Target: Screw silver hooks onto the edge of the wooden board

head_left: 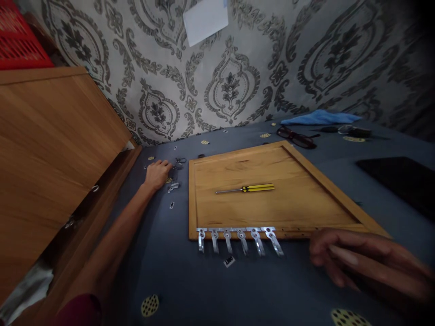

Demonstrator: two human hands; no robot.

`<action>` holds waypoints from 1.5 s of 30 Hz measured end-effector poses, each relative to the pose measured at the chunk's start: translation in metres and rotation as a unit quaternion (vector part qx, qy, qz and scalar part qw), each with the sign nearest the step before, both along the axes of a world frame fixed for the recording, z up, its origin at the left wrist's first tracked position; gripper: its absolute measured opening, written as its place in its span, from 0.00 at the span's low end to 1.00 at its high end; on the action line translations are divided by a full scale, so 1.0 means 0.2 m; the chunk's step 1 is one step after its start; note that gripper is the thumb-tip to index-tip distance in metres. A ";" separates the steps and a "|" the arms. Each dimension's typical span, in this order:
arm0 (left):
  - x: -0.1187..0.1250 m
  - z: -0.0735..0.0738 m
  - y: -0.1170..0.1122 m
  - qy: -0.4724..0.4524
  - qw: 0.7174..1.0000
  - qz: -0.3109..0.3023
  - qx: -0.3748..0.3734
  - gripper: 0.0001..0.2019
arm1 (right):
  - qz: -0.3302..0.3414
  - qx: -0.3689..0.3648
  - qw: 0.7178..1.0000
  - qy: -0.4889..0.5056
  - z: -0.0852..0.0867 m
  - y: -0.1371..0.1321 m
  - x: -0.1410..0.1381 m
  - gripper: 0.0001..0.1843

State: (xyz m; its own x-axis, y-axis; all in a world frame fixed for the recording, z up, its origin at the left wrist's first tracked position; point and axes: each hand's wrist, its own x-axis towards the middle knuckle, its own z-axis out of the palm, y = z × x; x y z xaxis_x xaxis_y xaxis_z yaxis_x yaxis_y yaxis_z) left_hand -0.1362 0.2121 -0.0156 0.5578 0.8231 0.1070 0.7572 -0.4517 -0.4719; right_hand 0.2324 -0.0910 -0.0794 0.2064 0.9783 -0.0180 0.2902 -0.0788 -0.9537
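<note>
My left hand [158,174] reaches to the left of a wooden framed board [234,163], its fingers curled down beside small loose metal pieces [178,162]; its fingertips are partly hidden. More metal pieces [173,186] lie just below it. Near the board's front right corner, my right hand [360,260] is slightly blurred, with fingers curled and thumb pressed against them; whatever may be between them is hidden. Several shiny metal clips [241,235] sit in a row along the board's front edge, their ends sticking out past it. A screwdriver [254,188] with a yellow and black handle lies on the board.
A wooden cabinet [50,149] bounds the left side, with a red basket [23,40] on top. Dark glasses [299,138], a blue cloth [321,117] and a black flat object [403,181] lie toward the right on the blue-grey cloth surface [183,285]. Patterned wall [190,104] stands behind.
</note>
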 end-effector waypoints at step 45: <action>0.71 0.17 -1.19 -0.478 0.763 -0.192 -0.391 0.09 | 0.052 0.265 0.938 -0.218 0.19 -0.19 -0.24 0.11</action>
